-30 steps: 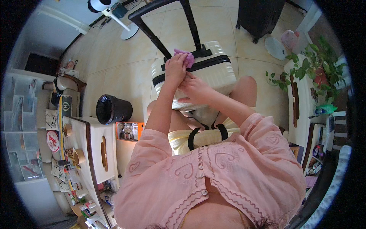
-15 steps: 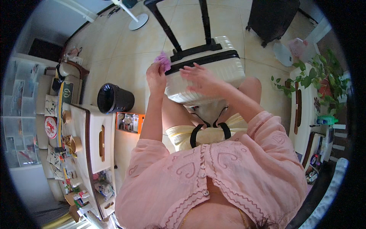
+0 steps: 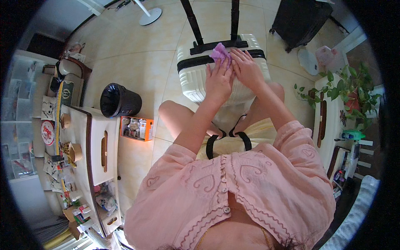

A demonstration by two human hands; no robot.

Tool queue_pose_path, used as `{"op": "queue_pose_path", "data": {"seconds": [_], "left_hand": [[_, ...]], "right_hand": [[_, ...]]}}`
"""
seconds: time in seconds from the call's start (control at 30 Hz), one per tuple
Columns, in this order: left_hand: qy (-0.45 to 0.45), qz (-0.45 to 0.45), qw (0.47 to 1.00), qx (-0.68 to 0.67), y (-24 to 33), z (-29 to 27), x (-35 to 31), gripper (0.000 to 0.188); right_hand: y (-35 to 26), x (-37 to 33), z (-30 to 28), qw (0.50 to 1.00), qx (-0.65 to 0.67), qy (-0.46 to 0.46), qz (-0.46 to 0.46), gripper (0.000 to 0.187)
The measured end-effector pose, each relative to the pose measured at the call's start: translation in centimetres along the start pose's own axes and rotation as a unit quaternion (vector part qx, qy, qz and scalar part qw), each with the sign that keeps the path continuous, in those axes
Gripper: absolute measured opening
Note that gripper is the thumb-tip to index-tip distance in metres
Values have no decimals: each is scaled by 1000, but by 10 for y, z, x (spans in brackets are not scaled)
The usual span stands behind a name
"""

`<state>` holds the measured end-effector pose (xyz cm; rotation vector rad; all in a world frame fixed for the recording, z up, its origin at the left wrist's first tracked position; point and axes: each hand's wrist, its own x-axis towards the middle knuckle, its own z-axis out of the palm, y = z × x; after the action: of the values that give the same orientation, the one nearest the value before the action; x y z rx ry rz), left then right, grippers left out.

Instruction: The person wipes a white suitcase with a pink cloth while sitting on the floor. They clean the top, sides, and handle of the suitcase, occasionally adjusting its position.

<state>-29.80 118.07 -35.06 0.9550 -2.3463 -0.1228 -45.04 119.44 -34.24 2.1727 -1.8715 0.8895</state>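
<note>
A cream-white ribbed suitcase (image 3: 192, 83) with a black band and a raised black pull handle (image 3: 234, 23) stands between my knees. My left hand (image 3: 219, 83) presses a crumpled purple cloth (image 3: 220, 53) against its near upper part, and the cloth sticks out past the fingertips. Right beside it, my right hand (image 3: 248, 71) lies with stretched fingers over the black band, its fingertips touching the cloth's edge or just next to it. Part of the cloth is hidden under the left fingers.
A black bin (image 3: 121, 101) and an orange box (image 3: 136, 128) of small items stand left, beside a white cluttered table (image 3: 79, 137). A black suitcase (image 3: 301, 24) stands at the far right, a leafy plant (image 3: 354, 91) nearer. A white stand base (image 3: 150, 17) sits beyond.
My left hand has brought the purple cloth rightward from the suitcase's left edge to its middle. My right hand has moved forward onto the black band, and the view has shifted slightly.
</note>
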Motion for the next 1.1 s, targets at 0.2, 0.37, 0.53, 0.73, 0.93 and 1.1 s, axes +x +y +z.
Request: {"op": "queue_pose_path", "data": {"seconds": [0.2,0.37,0.53,0.73,0.93,1.1], "left_hand": [[10,-49,995,82,-29,-17,-10,38],[-26,-149,981,123,-63,-44,-37,33],[42,-201,975,84,-98,-51,-60,28],[27,-261,961,86,-97,-59,-29,36],[67,-113,987,93,-54,-7,-14,37],[33,-71,995,60,-32,-8,-23,36]], "right_hand": [[6,13,11,999,22,22,12,33],[3,26,31,999,24,37,6,33],[-10,39,45,999,40,28,7,35],[-27,40,58,999,-8,24,25,37],[-30,40,54,999,-18,21,36,36],[-13,35,40,999,-8,16,39,36]]}}
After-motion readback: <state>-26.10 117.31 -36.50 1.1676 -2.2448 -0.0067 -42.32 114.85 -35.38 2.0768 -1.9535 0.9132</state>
